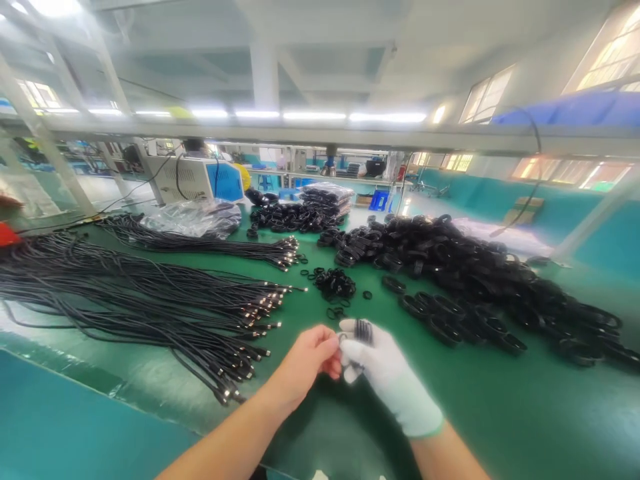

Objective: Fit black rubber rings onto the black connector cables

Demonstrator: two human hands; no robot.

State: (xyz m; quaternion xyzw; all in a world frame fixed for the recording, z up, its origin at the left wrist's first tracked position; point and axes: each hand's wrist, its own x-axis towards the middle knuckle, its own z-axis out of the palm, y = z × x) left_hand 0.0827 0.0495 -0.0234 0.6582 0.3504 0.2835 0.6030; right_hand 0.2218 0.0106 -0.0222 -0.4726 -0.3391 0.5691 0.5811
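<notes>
My left hand (317,353) is bare, its thumb and fingers pinched together against the fingertips of my right hand (377,360). A white glove covers the right hand, and its fingers are curled in. Several thin black bands (363,331) are looped around a finger of that glove. What lies between the meeting fingertips is too small and blurred to make out. Just beyond the hands is a small heap of little black rings (336,283), with a few loose ones around it. To the left lie bundles of black cables (150,293) with metal plug ends pointing right.
A large pile of coiled black cables (450,267) spreads over the right of the green table (500,420). Further back are another coil heap (295,217), clear plastic bags (195,217) and a white-and-blue machine (195,179). A shelf rail (320,137) crosses above the table.
</notes>
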